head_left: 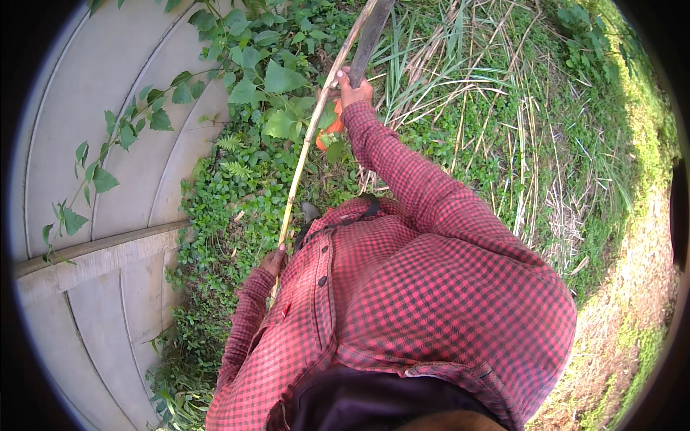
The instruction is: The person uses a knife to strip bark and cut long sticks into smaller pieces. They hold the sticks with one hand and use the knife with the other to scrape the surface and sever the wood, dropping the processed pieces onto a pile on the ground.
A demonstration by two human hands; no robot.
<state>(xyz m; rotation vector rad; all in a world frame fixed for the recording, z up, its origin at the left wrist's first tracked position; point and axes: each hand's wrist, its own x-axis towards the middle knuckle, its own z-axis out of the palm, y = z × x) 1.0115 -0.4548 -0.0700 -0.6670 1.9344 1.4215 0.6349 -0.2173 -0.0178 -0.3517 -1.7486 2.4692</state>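
Note:
A long, thin yellowish stick (305, 144) slants from beside my waist up past the top edge of the head view. Its lower part is gripped by my left hand (273, 261), closed round it close to my shirt. Out ahead, my right hand (353, 90) is wrapped round the base of a machete (371, 42), whose dark flat blade points away from me. The blade lies alongside the stick, and my fingers on that side come close to the stick or touch it. The machete's handle is mostly hidden by my hand.
A pale panelled wall (108, 79) with a ledge (108, 250) stands at the left, a leafy vine (159, 118) hanging across it. Low green plants cover the ground. An orange thing (330, 129) shows among leaves. Cut dry stalks (514, 144) lie at the right.

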